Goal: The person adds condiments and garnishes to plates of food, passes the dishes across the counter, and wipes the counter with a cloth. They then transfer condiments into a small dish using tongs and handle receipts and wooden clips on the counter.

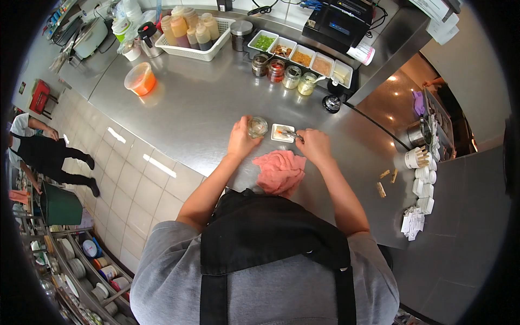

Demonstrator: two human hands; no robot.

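My left hand is closed round a small open glass jar, which stands on or just above the steel counter. Just right of the jar is a small white square dish holding a little pale and orange food. My right hand grips a small metal utensil, its far end over the dish. I cannot tell whether it is a spoon or small tongs. A crumpled pink cloth lies between my forearms, close to my apron.
Food trays and several filled jars line the back, under a black printer. An orange-bottomed tub and a basket of sauce bottles stand back left. White dishes are stacked right. Another person stands left.
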